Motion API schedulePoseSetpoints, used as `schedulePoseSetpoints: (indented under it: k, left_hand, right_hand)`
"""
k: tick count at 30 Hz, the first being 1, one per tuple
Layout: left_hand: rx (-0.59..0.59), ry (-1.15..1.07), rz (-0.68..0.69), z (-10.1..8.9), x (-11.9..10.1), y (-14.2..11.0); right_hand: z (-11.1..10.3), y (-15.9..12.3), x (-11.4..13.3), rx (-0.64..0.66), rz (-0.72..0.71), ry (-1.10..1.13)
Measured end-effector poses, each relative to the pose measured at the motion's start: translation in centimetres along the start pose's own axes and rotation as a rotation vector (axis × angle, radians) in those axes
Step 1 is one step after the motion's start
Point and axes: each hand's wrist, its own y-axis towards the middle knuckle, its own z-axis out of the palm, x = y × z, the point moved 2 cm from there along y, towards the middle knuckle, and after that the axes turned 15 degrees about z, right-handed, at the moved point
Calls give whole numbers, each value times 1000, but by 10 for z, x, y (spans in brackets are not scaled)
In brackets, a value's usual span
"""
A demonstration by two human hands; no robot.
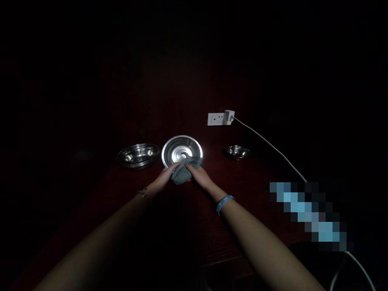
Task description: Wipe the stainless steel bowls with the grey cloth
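Note:
A shiny stainless steel bowl (178, 144) is tilted up so that its inside faces me. My left hand (166, 174) is closed on the bowl's lower left rim, its thumb beside a grey-green cloth (182, 174). The cloth lies bunched over the near rim and partly inside the bowl. My right hand (198, 176) is closed on the cloth at the lower right of the rim, thumb on top. The fingers of both hands are mostly hidden beneath the cloth and bowl.
Several nested steel bowls (138, 157) stand to the left on the dark red table (212, 226). A smaller steel bowl (238, 152) sits at the right. Behind, a white charger (229, 116) is plugged into a wall socket (215, 119), its cable (273, 147) running down right past a pixelated patch.

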Motion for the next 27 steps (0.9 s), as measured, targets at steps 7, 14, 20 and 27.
schedulePoseSetpoints:
  k: [7, 14, 20, 27]
  left_hand:
    - [28, -5, -1, -1, 3, 1]
    - [53, -70, -9, -2, 3, 2]
    - [80, -109, -36, -2, 3, 2]
    - [7, -44, -4, 1, 4, 1]
  right_hand:
    - [0, -4, 2, 3, 3, 0]
    - [0, -3, 1, 9, -4, -18]
    - [0, -2, 1, 12, 18, -15]
    - [-1, 1, 0, 7, -23, -32]
